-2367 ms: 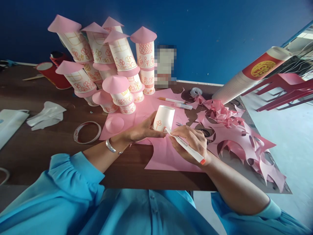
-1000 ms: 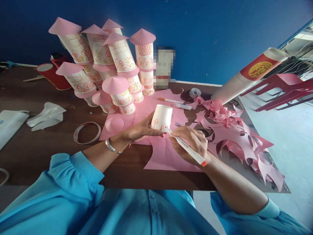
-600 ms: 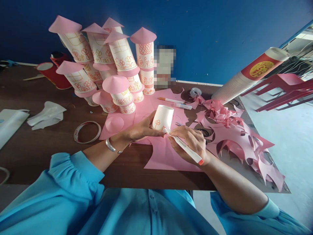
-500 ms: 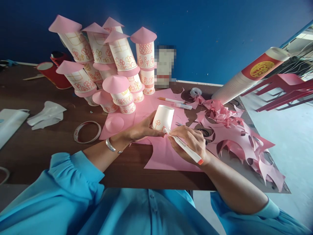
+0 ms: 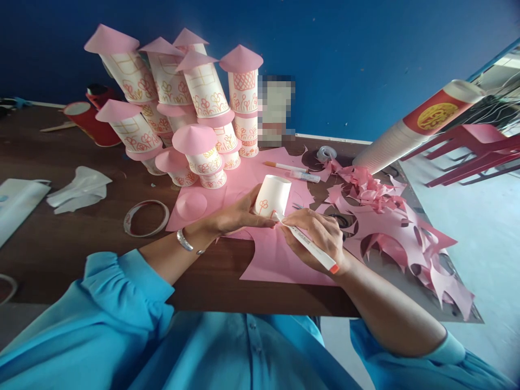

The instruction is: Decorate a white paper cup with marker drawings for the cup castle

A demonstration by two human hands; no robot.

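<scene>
On a dark brown wooden counter [image 5: 211, 271], the left hand [image 5: 244, 211] is closed around a small white paper cup [image 5: 273, 194] with an orange flower drawn on it. The right hand [image 5: 319, 235] grips a white marker with an orange end [image 5: 312, 251], its tip at the cup's lower edge. Pink-roofed white cup towers [image 5: 211, 95] stand beyond the cup, to its left.

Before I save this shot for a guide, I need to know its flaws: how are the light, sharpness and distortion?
Head view: the floor at right is bright and washed out, the wall darkens toward the upper left; the cup and marker look fairly sharp; the stack of cups leans outward, probably lens stretch; a pixelated patch hides whatever is there.
</scene>
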